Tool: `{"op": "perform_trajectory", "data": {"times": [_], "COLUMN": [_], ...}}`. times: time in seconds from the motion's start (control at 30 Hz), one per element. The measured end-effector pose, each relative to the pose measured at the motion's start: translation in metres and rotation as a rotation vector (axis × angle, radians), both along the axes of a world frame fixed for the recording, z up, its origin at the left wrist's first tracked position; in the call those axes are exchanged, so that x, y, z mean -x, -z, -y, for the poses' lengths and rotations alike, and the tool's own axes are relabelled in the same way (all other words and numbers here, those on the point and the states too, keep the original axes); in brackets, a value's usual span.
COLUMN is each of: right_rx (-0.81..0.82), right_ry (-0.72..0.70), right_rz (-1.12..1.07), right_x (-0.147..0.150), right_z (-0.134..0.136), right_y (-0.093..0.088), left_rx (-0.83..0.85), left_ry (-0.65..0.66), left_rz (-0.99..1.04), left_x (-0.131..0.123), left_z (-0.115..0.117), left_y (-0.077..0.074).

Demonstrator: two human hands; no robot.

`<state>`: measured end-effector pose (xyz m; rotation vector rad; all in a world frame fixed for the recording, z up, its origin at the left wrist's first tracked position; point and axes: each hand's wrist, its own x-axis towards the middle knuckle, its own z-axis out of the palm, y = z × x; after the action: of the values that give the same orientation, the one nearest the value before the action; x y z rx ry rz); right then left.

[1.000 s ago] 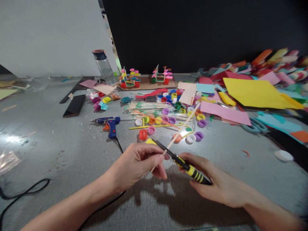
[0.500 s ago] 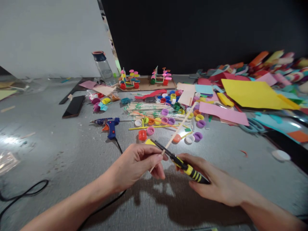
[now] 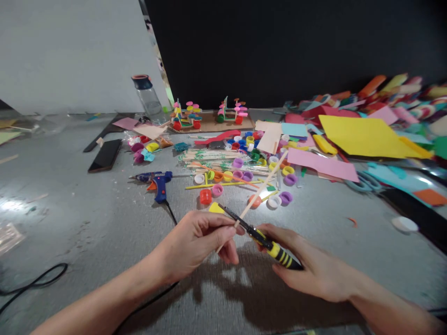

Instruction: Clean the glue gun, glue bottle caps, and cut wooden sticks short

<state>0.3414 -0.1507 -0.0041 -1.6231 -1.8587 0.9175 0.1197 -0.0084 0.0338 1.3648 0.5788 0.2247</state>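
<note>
My left hand (image 3: 197, 242) pinches a thin wooden stick (image 3: 258, 191) between thumb and fingers. The stick slants up to the right, its short lower end poking out below my thumb. In my right hand (image 3: 309, 265) are long-nosed pliers (image 3: 275, 251) with black and yellow handles. Their dark jaws lie across the stick right beside my left fingertips. Whether the jaws are clamped on it I cannot tell. Just beyond my left hand lies a yellow round piece (image 3: 216, 208), partly hidden.
A blue glue gun (image 3: 160, 184) with a black cord lies left. Ahead are several bottle caps (image 3: 274, 201), bundled sticks (image 3: 209, 156) and two small colourful models (image 3: 186, 116). A phone (image 3: 105, 155) and a bottle (image 3: 146, 95) stand back left; coloured paper (image 3: 366, 135) and scissors (image 3: 363, 181) lie right.
Both hands keep the same hold, with the pliers still across the stick. The whole view has shifted slightly; otherwise little differs.
</note>
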Motion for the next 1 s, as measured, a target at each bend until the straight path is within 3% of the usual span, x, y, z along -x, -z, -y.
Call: {"op": "perform_trajectory", "data": {"times": [0.37, 0.63, 0.77, 1.0], "right_rx": [-0.060, -0.096, -0.130, -0.150], "right_ry": [0.018, 0.037, 0.005, 0.009], "right_rz": [0.075, 0.013, -0.052, -0.039], "right_x": [0.010, 0.009, 0.009, 0.002], "right_z": [0.002, -0.005, -0.007, -0.003], "right_y": [0.007, 0.010, 0.005, 0.012], "left_rx": [-0.121, -0.065, -0.090, 0.026], "left_ry": [0.037, -0.091, -0.084, -0.060], "left_rz": [-0.064, -0.048, -0.031, -0.023], "left_x": [0.001, 0.001, 0.002, 0.000], "left_z": [0.004, 0.006, 0.007, 0.007], "left_y": [-0.011, -0.005, -0.006, -0.009]}}
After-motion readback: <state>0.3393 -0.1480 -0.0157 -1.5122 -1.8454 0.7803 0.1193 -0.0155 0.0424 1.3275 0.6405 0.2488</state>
